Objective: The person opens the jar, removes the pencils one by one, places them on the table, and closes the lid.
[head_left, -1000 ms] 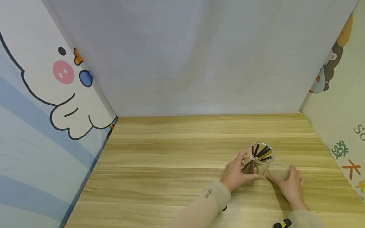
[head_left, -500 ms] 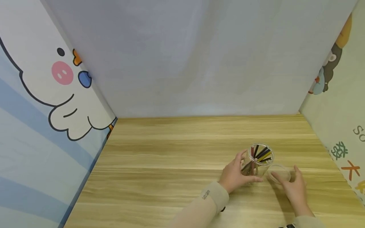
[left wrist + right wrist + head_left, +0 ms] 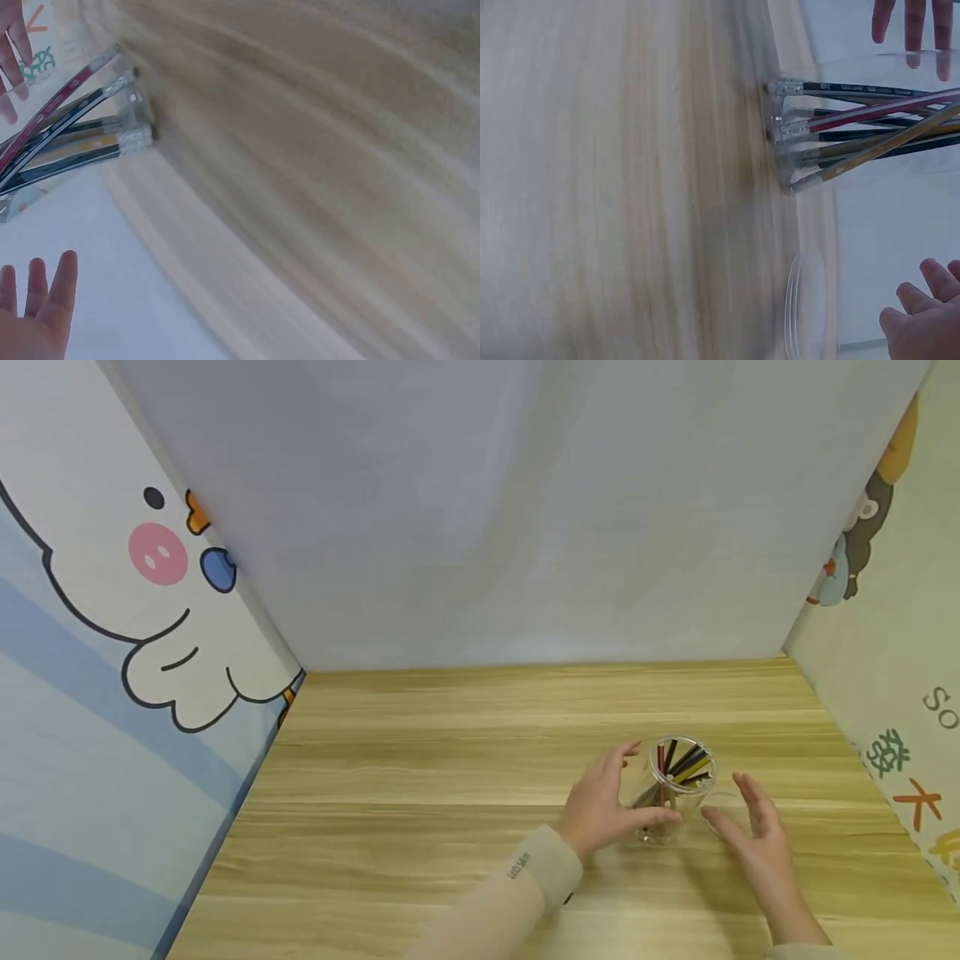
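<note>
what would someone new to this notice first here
Probably the large white cartoon figure with its pink cheek, on the panel along the left of the head view. Next, the clear jar of dark, red and yellow pencils at the right of the wooden table, between the left hand and right hand. The clear lid beside it is easily missed.

Pencils (image 3: 686,767) in jar (image 3: 681,803) beside lid (image 3: 807,307)

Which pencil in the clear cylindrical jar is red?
The slim, dark-red pencil, its top end leftmost within the clear cylindrical jar in the head view; the other pencils are dark or yellow-gold.
</note>
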Demonstrator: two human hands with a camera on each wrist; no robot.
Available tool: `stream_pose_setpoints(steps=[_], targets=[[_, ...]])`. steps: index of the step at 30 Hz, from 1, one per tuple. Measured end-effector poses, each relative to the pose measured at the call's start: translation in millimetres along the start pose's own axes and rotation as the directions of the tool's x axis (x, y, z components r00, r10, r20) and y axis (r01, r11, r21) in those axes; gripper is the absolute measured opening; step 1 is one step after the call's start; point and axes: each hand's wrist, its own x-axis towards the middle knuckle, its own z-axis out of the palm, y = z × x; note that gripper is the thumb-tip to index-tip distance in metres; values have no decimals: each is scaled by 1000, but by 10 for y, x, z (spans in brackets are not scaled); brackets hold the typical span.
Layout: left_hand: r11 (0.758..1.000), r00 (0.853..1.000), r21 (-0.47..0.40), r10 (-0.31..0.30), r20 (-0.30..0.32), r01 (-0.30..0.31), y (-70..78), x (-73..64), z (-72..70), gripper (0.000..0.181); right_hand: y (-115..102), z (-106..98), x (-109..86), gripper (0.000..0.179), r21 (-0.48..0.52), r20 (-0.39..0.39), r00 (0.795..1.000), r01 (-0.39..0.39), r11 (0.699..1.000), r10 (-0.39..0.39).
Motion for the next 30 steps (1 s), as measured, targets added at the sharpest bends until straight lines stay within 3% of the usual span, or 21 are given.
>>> stream_pose_setpoints(steps=[4, 9, 16, 22, 30], targets=[[997, 997, 36, 74, -38, -73, 64, 4, -122, 92, -50, 61, -33, 82, 21, 45, 997, 61, 998, -62], [982, 982, 82, 177, -63, -172, 135, 25, -236, 71, -129, 147, -36, 96, 76, 100, 989, 99, 992, -106], [920, 931, 179, 362, -44, -349, 213, 55, -328, 45, -211, 252, -9, 105, 52, 114, 985, 125, 991, -130], [914, 935, 204, 355, 23, -352, 261, 68, -346, 33, -214, 323, 37, 102, 79, 122, 984, 120, 990, -129], [880, 923, 290, 382, 41, -377, 262, 81, -327, 26, -150, 447, 110, 82, 154, 73, 965, 239, 959, -252]])
